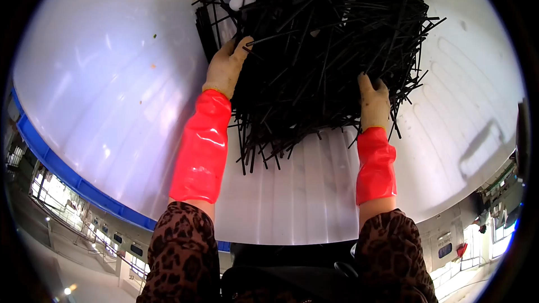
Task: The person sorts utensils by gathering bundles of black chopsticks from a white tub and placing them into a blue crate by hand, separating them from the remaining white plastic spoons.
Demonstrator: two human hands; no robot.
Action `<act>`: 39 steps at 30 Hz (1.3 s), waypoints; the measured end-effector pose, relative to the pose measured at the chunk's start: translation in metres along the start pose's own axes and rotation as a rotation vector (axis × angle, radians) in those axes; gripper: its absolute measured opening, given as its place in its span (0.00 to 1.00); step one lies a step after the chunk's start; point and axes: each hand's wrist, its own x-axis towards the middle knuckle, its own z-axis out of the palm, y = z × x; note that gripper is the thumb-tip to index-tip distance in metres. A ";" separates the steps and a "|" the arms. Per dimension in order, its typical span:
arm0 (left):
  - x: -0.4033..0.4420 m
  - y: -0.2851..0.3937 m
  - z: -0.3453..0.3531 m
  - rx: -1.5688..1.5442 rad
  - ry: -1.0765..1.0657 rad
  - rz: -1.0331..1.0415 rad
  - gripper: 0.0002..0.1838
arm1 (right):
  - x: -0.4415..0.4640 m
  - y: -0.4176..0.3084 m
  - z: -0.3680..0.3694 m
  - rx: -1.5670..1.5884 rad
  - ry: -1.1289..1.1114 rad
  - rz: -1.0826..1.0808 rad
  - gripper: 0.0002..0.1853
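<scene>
A large tangled heap of thin black sticks or tubes lies in a big white tub. At the heap's left edge, my left hand, in a cream glove with a red sleeve cuff, has its thumb over some sticks and its other fingers partly hidden. My right hand, gloved alike, is at the lower right edge with its fingertips curled in among the sticks. Both hands appear closed on sticks, though the dark tangle hides much of the grip. A small white rounded piece sits near the heap's upper left.
The tub's curved, ribbed wall surrounds the heap, and a blue rim runs along the lower left. Beyond the tub, windows and lights of a large room show at both lower corners.
</scene>
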 end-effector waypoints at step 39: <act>-0.079 -0.004 -0.043 0.090 -0.044 -0.157 0.40 | -0.050 -0.002 0.054 0.160 -0.509 -0.556 0.32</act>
